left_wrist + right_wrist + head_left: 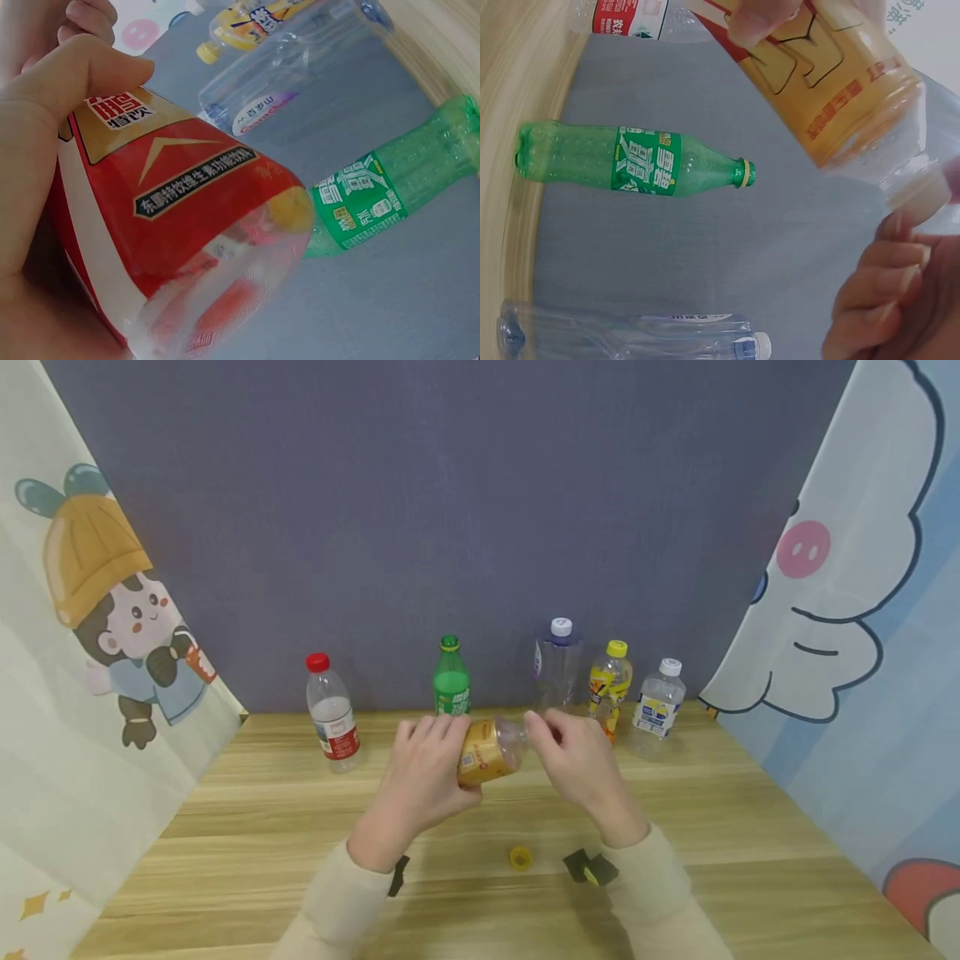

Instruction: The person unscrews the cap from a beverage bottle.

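My left hand (427, 764) grips a clear plastic drink bottle (487, 753) round its red and gold label, holding it tilted on its side above the table. The base of the bottle shows large in the left wrist view, and its neck points toward my right hand (573, 752). In the right wrist view, the thumb and fingers of that hand pinch the pale cap (922, 196) at the end of the neck. Below the hands, a yellow round cap (521, 858) lies on the wooden table (465, 902).
A red-capped bottle (333, 718) stands at the left and a green bottle (452, 681) behind my hands. Toward the right are a clear white-capped bottle (557, 672), a yellow-capped bottle (609, 685) and a smaller white-capped bottle (660, 710). Black pieces (588, 867) show near the right sleeve.
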Motion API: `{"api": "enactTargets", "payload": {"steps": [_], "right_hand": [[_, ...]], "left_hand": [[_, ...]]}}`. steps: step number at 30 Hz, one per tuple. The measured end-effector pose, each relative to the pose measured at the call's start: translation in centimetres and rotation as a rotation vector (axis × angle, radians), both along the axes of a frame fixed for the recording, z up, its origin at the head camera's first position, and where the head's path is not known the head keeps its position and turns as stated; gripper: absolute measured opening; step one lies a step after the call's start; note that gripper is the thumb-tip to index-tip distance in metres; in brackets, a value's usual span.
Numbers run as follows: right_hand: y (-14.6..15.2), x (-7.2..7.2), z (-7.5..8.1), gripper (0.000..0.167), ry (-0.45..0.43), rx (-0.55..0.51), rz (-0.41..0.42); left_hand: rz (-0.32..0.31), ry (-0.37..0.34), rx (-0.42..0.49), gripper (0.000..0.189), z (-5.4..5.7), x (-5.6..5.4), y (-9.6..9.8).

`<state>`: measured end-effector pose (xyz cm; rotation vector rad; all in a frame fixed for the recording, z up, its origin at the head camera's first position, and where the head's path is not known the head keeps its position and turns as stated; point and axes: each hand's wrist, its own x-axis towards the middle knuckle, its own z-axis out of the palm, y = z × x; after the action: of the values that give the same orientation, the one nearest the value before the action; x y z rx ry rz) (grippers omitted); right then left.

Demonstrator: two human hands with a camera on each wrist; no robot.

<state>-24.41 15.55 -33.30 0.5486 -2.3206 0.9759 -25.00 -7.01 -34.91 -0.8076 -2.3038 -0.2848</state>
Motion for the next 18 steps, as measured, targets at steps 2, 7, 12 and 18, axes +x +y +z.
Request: {"api": "enactTargets", "payload": {"steps": [2,7,12,18], "right_hand": [[-0.11,0.15,0.09,0.050,-0.063,-0.020,-0.042],[-0.23,0.34,0.24,0.062,-0.189,-0.022,-0.136],[-0.20,0.34,0.34,0.067,-0.262,0.023,-0.184],[-0.26,0.30,0.47,0.063,-0.315,0.036,-0.176]], "left_hand": [[0.007,0.032,-0.011,0.078,-0.05,-0.02,0.06],[0.006,0.095,-0.039,0.081,-0.21,-0.03,0.18],[0.012,0.129,-0.059,0.081,-0.34,-0.07,0.29],[0.017,0.139,-0.065,0.079,-0.36,-0.11,0.35]]}}
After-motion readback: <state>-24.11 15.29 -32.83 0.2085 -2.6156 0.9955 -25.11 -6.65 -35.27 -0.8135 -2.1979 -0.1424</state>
